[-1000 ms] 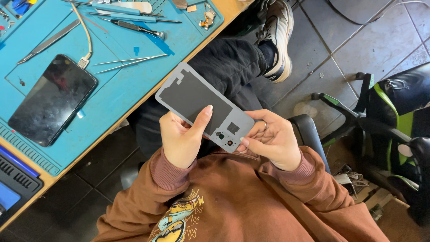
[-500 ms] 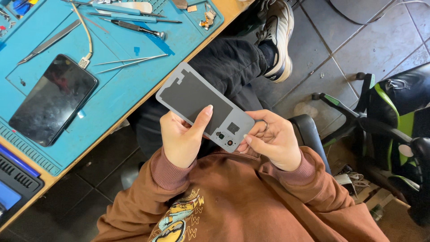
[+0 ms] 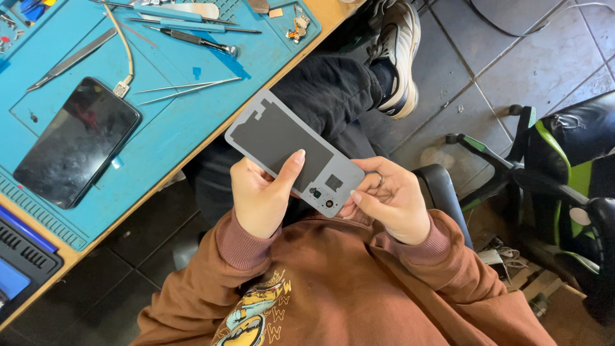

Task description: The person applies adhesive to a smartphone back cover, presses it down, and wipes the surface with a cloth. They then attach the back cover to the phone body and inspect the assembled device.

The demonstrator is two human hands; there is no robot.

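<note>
We hold the grey back cover [image 3: 291,150] off the phone [image 3: 77,150], over our lap. Our left hand [image 3: 262,195] grips its edge, and our right hand [image 3: 387,198] pinches the camera end. The phone lies screen-up on the blue mat [image 3: 160,147], cover not yet fitted.

Seen from above: a person in a brown sweatshirt holds a grey phone back cover [image 3: 291,150] over the lap w/ both hands. Left hand [image 3: 261,195] grips its near edge, thumb on the inner face; right hand [image 3: 389,198] pinches the camera-cutout end. On the surface [image 3: 192,150], a blue mat [image 3: 154,138] carries a dark phone [image 3: 77,141], tweezers [image 3: 186,88] & screwdrivers.
</note>
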